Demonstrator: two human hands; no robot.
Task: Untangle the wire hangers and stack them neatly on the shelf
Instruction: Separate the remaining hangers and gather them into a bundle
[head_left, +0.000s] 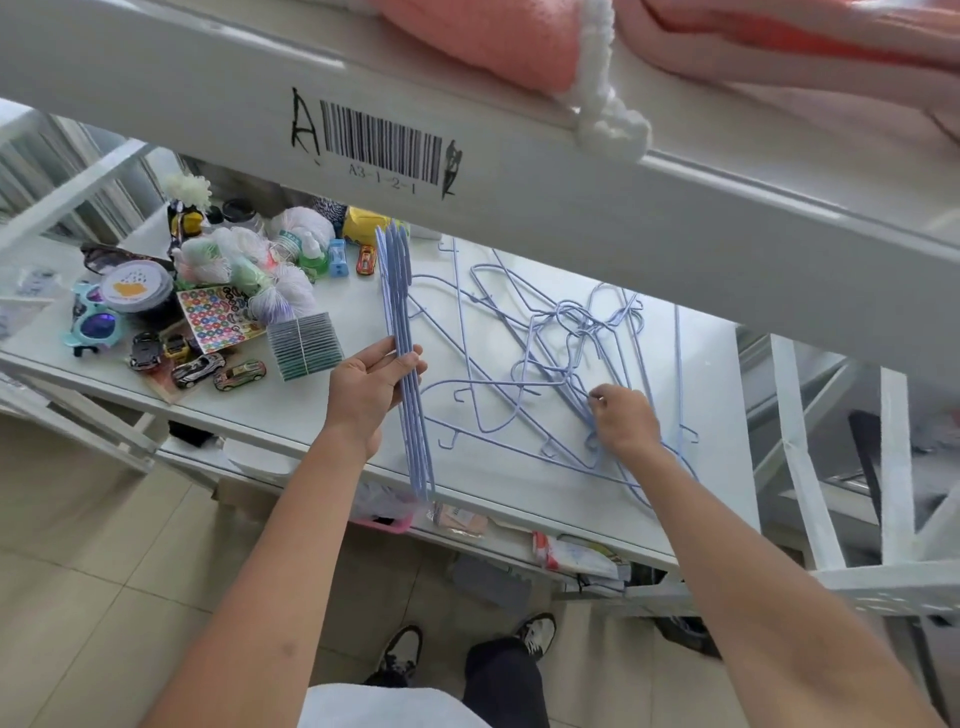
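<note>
A tangle of pale blue wire hangers (561, 353) lies spread on the white shelf (358, 322), hooks and bars crossing each other. My left hand (371, 387) grips a tight bundle of several aligned blue hangers (402, 332), held edge-on above the shelf and reaching past its front edge. My right hand (623, 418) pinches a wire at the near side of the tangle, thumb and forefinger closed on it.
Toy cars (208, 366), sunglasses (93, 322), a sticker sheet (215, 317), a pack of cards (305, 345) and small bottles crowd the shelf's left end. An upper shelf beam with a barcode label (382, 143) overhangs, holding pink towels (498, 41). Tiled floor lies below.
</note>
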